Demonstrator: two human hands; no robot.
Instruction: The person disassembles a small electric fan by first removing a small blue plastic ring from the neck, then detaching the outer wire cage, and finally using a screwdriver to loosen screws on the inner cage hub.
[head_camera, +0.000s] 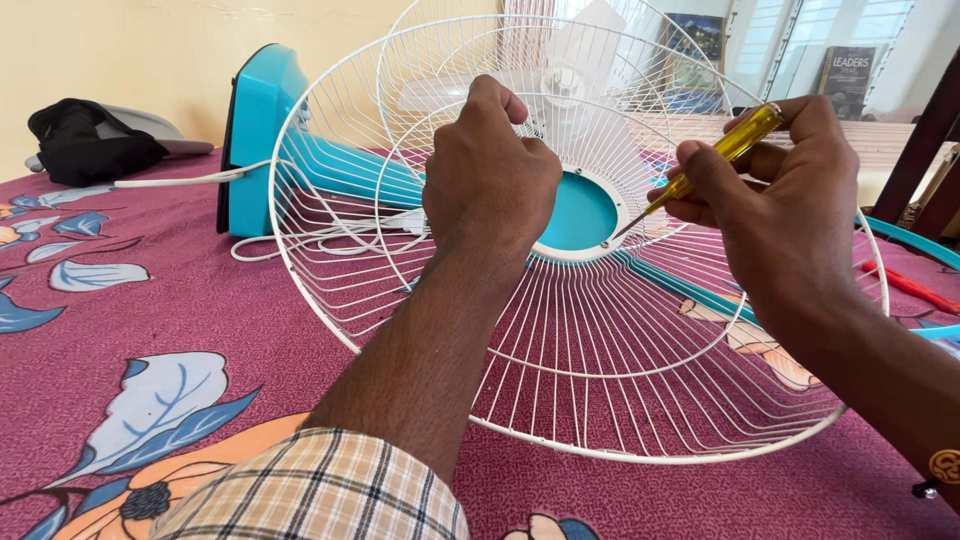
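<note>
Your left hand (490, 170) is pinched on the wires of the white wire fan guard (560, 330) lying on the floral maroon bedcover (150, 320); it looks light, springy and easily bent, so hold near the turquoise hub (580, 212). Your right hand (790, 200) is closed round the slim yellow-handled screwdriver (715, 160), tip at the hub ring.

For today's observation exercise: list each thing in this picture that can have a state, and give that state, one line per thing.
Left hand: closed on the wires of the fan guard.
Right hand: gripping the screwdriver.
Screwdriver: yellow handle, tilted, tip at the rim of the guard's centre ring.
Fan guard: white wire, tilted up off the cloth.
Fan: turquoise, lying on its side.
Power cord: white, loose on the cloth.
Black cloth: crumpled.
</note>
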